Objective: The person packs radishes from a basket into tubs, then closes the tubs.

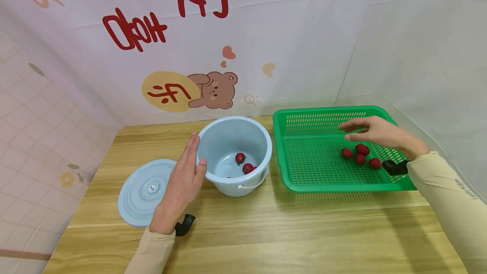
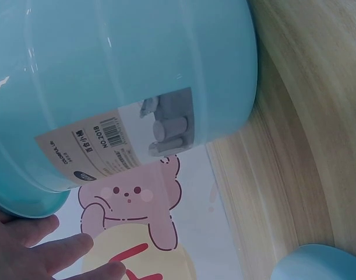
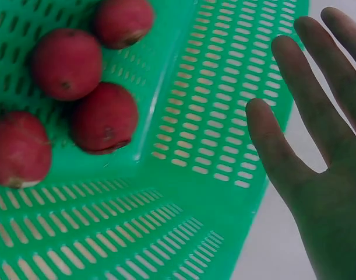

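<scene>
Radishes (image 1: 359,159): 4 in 1 green basket (image 1: 312,160), min. 3 in 1 blue bucket (image 1: 218,149), L hand (image 1: 182,181) straight-fingered at bucket, R hand (image 1: 382,132) loose-fingered & empty over basket.

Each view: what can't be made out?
Head: full count of round red radishes in the blue plastic bucket; near rim hides some.
Head: part of the right rim of green plastic basket; beige right sleeve covers it.
Left wrist: finest print on rectangular paper label; too small.
</scene>
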`<state>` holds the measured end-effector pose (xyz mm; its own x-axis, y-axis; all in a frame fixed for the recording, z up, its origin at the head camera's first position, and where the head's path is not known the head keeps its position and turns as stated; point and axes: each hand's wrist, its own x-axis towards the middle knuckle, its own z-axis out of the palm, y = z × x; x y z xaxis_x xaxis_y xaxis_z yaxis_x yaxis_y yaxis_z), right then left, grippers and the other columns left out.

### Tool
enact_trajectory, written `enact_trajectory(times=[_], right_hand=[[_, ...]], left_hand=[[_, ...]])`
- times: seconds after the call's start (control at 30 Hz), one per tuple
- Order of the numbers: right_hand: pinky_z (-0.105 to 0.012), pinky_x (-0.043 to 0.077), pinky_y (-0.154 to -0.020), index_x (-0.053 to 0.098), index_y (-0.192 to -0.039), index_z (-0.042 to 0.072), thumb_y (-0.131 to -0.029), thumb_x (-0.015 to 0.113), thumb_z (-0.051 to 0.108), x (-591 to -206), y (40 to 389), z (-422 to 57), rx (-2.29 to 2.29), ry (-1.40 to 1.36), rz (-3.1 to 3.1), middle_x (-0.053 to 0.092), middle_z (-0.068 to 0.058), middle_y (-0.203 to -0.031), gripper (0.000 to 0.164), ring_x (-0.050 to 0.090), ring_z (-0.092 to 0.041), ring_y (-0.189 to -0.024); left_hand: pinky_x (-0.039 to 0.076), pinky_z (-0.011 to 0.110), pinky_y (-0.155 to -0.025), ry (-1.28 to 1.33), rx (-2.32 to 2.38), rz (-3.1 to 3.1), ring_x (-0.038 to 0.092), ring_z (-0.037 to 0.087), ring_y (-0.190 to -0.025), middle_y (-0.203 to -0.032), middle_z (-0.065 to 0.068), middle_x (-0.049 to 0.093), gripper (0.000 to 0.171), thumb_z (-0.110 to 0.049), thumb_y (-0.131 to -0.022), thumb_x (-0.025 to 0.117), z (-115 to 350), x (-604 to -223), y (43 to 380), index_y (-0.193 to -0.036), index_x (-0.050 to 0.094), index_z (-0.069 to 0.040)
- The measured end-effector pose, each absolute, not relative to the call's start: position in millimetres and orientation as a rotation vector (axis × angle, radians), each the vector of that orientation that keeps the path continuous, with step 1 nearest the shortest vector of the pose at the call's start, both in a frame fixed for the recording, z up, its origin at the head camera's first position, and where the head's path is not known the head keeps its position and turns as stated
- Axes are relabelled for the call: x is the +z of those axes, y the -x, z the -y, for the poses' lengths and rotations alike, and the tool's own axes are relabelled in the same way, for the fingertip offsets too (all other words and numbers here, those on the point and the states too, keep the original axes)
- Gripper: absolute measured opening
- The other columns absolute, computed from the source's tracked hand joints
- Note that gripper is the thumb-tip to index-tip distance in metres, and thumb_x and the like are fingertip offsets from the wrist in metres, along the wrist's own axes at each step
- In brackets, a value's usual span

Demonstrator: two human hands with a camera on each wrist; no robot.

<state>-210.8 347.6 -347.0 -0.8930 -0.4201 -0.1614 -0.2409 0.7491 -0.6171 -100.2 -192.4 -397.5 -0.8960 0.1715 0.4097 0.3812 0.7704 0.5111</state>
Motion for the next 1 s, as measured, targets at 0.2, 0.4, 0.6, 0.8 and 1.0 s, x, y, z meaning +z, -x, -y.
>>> enact_trajectory(times=[0.2, 0.4, 0.6, 0.8, 1.0], right_hand=[[-0.043, 0.051, -0.099, 0.062, -0.143, 0.01, -0.1, 0.069, 0.037, -356, 212, -351, -0.82, 0.524, -2.657, 0.06, -0.018, -0.144, 0.052, 0.06, -0.042, -0.126], [-0.062, 0.046, -0.101, 0.062, -0.143, 0.011, -0.098, 0.071, 0.038, -364, 214, -356, -0.789, 0.504, -2.638, 0.057, -0.023, -0.146, 0.053, 0.055, -0.046, -0.13], [-0.063, 0.045, -0.103, 0.065, -0.14, 0.011, -0.097, 0.073, 0.032, -373, 219, -359, -0.758, 0.525, -2.62, 0.059, -0.02, -0.144, 0.048, 0.05, -0.044, -0.135], [-0.063, 0.046, -0.103, 0.066, -0.139, 0.007, -0.098, 0.072, 0.025, -380, 221, -358, -0.75, 0.537, -2.582, 0.06, -0.02, -0.142, 0.045, 0.052, -0.044, -0.133], [-0.056, 0.052, -0.098, 0.064, -0.14, 0.006, -0.098, 0.072, 0.025, -383, 222, -356, -0.744, 0.525, -2.534, 0.058, -0.022, -0.145, 0.047, 0.051, -0.047, -0.134]], left_hand=[[0.034, 0.059, -0.118, 0.431, -0.86, 2.622, 0.027, 0.031, -0.155, -0.172, 0.008, 0.019, 0.064, -0.036, -0.111, 0.039, 192, -398, 101, -0.164, 0.024, -0.004], [0.035, 0.06, -0.117, 0.439, -0.858, 2.61, 0.028, 0.032, -0.154, -0.171, 0.011, 0.021, 0.064, -0.035, -0.111, 0.04, 192, -398, 101, -0.164, 0.024, -0.003], [0.035, 0.06, -0.117, 0.431, -0.859, 2.613, 0.029, 0.033, -0.154, -0.171, 0.012, 0.022, 0.064, -0.033, -0.11, 0.041, 192, -398, 101, -0.164, 0.025, -0.003], [0.035, 0.059, -0.117, 0.424, -0.853, 2.619, 0.029, 0.033, -0.154, -0.171, 0.011, 0.022, 0.063, -0.034, -0.11, 0.04, 192, -398, 100, -0.163, 0.025, -0.002], [0.035, 0.06, -0.117, 0.426, -0.848, 2.62, 0.029, 0.033, -0.154, -0.171, 0.011, 0.022, 0.063, -0.033, -0.111, 0.041, 192, -398, 100, -0.163, 0.025, -0.002]])
